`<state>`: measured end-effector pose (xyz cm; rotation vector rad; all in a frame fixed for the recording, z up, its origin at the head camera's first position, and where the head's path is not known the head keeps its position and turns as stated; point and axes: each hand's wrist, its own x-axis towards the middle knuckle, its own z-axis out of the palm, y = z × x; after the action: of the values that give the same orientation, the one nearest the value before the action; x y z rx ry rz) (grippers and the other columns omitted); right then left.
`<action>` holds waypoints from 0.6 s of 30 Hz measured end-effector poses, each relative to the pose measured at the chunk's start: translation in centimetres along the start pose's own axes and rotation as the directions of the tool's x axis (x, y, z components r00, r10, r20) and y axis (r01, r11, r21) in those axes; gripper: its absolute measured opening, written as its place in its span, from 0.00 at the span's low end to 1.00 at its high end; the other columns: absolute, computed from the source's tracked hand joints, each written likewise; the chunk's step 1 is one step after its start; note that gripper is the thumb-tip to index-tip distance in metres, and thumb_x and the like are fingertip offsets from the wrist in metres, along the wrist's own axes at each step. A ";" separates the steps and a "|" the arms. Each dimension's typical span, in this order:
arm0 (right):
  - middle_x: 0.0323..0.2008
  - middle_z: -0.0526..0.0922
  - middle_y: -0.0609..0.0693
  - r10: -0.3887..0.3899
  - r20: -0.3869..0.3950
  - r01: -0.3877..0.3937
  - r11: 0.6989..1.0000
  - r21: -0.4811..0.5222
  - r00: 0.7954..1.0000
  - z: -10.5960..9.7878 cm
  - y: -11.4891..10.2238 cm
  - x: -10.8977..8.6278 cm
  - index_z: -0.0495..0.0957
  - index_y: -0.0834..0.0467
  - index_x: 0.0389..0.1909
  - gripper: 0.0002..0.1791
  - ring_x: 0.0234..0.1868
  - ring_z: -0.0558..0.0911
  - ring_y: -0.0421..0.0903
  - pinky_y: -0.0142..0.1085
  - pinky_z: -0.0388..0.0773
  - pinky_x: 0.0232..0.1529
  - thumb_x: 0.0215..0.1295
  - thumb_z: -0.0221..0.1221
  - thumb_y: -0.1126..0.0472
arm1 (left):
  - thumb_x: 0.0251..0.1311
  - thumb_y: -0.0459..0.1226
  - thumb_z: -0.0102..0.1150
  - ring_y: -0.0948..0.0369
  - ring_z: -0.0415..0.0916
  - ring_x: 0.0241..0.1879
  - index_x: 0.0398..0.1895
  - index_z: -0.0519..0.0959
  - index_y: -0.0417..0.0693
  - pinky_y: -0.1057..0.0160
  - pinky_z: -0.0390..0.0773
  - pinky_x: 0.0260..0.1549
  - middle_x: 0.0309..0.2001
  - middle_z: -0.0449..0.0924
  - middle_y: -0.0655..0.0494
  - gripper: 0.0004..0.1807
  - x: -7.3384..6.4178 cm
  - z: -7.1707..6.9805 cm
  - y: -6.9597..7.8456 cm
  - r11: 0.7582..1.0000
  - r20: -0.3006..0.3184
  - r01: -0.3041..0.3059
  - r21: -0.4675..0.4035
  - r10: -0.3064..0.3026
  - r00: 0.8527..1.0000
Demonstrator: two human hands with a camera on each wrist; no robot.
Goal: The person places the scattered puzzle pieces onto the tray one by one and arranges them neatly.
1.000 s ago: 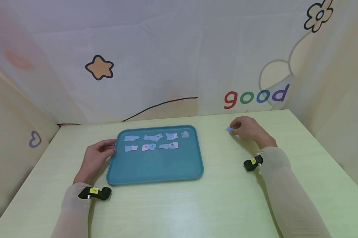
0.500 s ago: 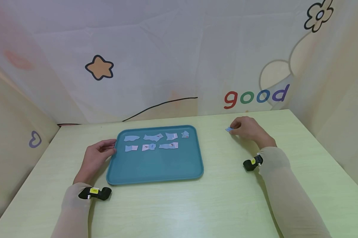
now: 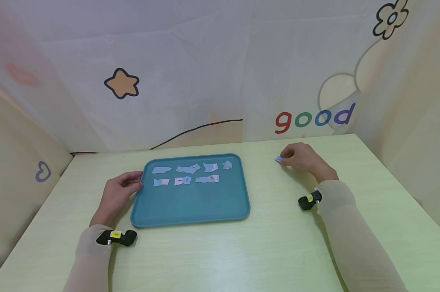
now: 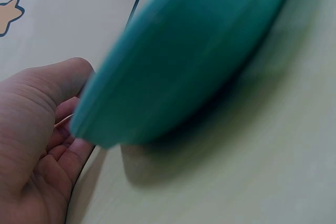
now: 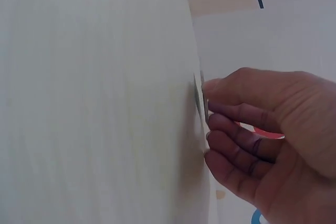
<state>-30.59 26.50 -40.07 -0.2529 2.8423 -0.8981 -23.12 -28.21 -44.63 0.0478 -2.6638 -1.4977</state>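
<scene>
A teal tray (image 3: 190, 205) lies on the table with several torn paper scraps in two rows, light blue with some pinkish ends. My left hand (image 3: 117, 195) holds the tray's left rim, its thumb at the edge and the fingers behind it in the left wrist view. Right of the tray, my right hand (image 3: 303, 159) pinches a small light-blue torn paper piece (image 3: 279, 159) by thumb and fingertips, low over the table. In the right wrist view the paper piece (image 5: 205, 98) shows nearly edge-on at the thumb tip.
The pale wooden table (image 3: 220, 255) ends at the back against a printed fabric backdrop (image 3: 205, 73) with a star, a flower and the word "good". More fabric hangs at both sides. Each wrist carries a small black camera.
My right hand has shifted very slightly left with the paper piece. The left hand, the tray and the scraps in it stay where they were.
</scene>
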 end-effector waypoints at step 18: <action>0.47 0.85 0.59 -0.164 -0.019 0.165 0.986 0.016 0.986 1.3 -3.2 0.3 0.85 0.67 0.53 0.14 0.49 0.80 0.58 0.50 0.82 0.54 0.70 0.67 0.65 | 0.75 0.35 0.62 0.47 0.80 0.59 0.72 0.75 0.36 0.79 0.78 0.50 0.62 0.81 0.37 0.26 0.1 0.1 -0.2 1.000 -0.008 0.010 0.021 -0.010 1.000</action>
<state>-30.27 23.11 -39.24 -0.4860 2.8618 -0.9590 -23.24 -28.25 -44.82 0.0681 -2.6778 -1.4692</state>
